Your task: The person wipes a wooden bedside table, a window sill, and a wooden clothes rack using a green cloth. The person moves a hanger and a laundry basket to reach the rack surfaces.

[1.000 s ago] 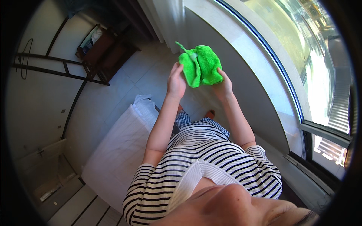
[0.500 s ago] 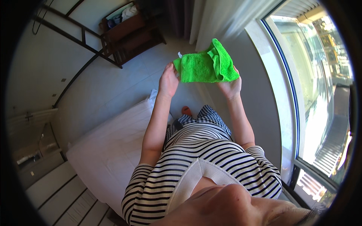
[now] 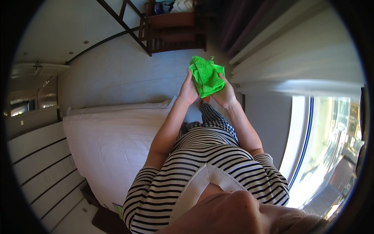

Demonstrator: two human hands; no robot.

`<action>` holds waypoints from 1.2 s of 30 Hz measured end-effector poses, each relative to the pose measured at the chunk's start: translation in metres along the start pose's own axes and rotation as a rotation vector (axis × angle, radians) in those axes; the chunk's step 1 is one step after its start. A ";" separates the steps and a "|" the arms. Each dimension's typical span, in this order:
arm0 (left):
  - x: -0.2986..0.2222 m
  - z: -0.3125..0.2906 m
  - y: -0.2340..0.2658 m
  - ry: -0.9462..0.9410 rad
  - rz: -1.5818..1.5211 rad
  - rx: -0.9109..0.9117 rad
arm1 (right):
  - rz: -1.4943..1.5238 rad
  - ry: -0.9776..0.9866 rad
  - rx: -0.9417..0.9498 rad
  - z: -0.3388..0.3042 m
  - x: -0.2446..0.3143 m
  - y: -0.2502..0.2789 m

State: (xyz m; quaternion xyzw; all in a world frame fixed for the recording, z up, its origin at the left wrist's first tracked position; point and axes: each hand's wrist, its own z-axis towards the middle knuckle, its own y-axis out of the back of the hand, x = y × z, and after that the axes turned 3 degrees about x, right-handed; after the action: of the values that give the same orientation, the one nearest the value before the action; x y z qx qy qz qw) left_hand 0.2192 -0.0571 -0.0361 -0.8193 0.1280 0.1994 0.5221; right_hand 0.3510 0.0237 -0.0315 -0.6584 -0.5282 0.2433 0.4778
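Since the green cloth (image 3: 208, 80) is limp, it's being carried from both sides, presumably so it doesn't sag or slip. It's up in front of the body, out past the waist, over the floor (image 3: 150, 86), between the two hands. Left hand (image 3: 189, 90): thumb at the cloth's left edge, looks like a pinch against the fingers behind; those are mostly covered, so can't tell whether they're spread or together. Right hand (image 3: 226, 93): thumb over the right edge, palm turned up beside the lower corner, cloth pinched there; its other fingers are hidden too, spread unknown. Cloth is bunched and folded in layers, not flat; my read is hands this near each other leave slack in it. Both forearms reach forward, probably to hold the folds in plain view. Pale-sheeted bed (image 3: 113, 132) is on the person's left, apart from the cloth. Light curtain (image 3: 288, 64) and window (image 3: 331, 136) on the right. Dark wooden rack (image 3: 173, 35) beyond the hands, fabric in its top, which seems to serve as storage.
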 end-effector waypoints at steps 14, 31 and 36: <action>-0.089 0.090 0.033 -0.284 -0.003 -0.173 | -0.450 0.002 -0.033 0.173 0.073 -0.001; -0.317 0.139 0.063 -0.557 0.790 -0.256 | -0.451 0.277 0.079 0.322 0.107 -0.242; -0.386 0.141 0.071 -0.613 0.803 -0.220 | -1.022 1.184 0.107 0.333 0.246 -0.399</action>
State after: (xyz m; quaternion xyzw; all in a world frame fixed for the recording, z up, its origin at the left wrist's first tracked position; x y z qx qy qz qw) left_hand -0.1808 0.0412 0.0318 -0.6595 0.2520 0.6273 0.3286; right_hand -0.0288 0.3701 0.2263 -0.3300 -0.4104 -0.3732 0.7638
